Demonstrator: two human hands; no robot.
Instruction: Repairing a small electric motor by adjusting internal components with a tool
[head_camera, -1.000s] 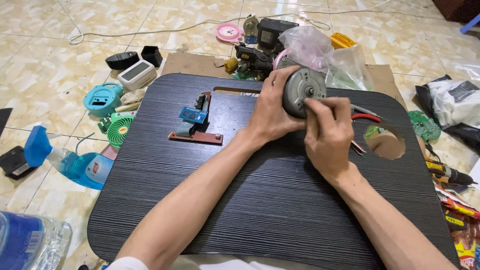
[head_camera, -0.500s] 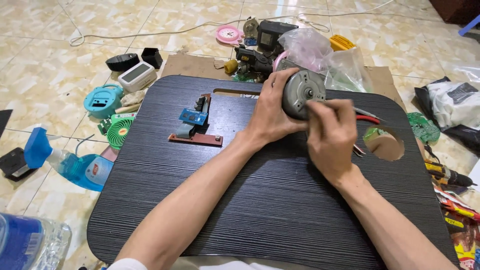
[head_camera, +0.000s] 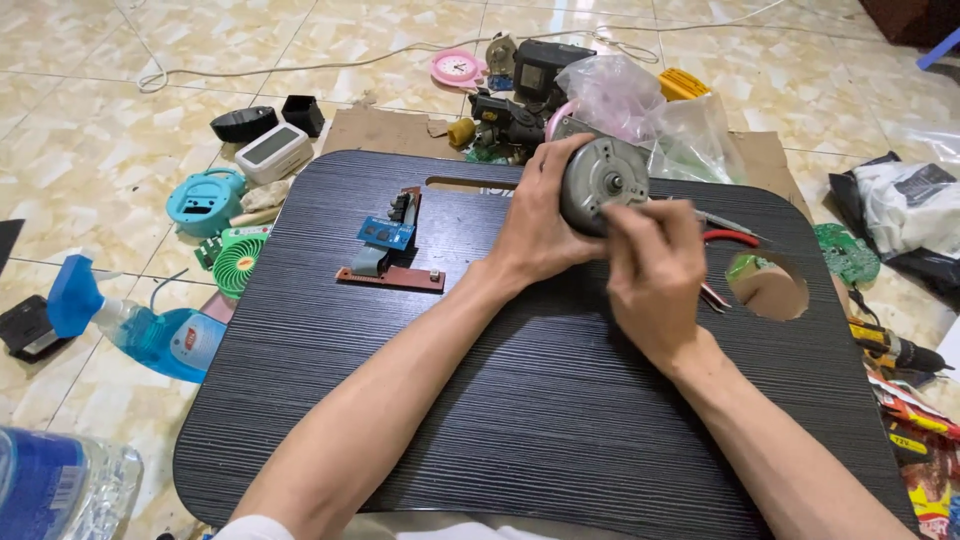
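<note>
A dark wood-grain bench (head_camera: 520, 420) lies on a tiled floor (head_camera: 90, 150), with a round hole (head_camera: 768, 287) at its right side. Above the bench's far middle, the left hand (head_camera: 535, 225) has its grip wrapped around a round grey metal motor (head_camera: 600, 182). The right hand (head_camera: 655, 275), just in front of the motor, has its grip pinched at the motor's face; what it pinches cannot be told. Left of the motor, a small brown circuit board (head_camera: 392, 250) rests on the bench.
</note>
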